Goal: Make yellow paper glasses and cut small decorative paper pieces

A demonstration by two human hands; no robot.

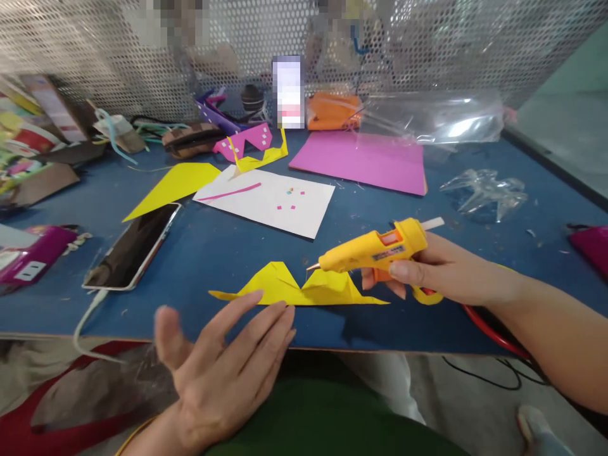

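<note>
My right hand (pixel 437 266) grips a yellow hot glue gun (pixel 370 248) by its handle, nozzle pointing left. A white glue stick (pixel 432 223) pokes out of its back. The nozzle tip is just above a folded yellow paper cutout (pixel 280 288) with two peaks, lying near the table's front edge. My left hand (pixel 232 361) is spread flat, thumb apart, with its fingertips at the cutout's lower edge; whether they press on it I cannot tell. Farther back, a white sheet (pixel 266 218) carries a pink paper strip (pixel 230 192) and several tiny pink squares.
Behind lie pink paper glasses (pixel 249 142), yellow paper glasses (pixel 263 159) and a pink paper stack (pixel 361 161). A phone (pixel 135 253) with a white cable lies left, beside a yellow sheet (pixel 175 187). Clear plastic (pixel 489 193) sits right. A perforated metal panel (pixel 427 44) bounds the back.
</note>
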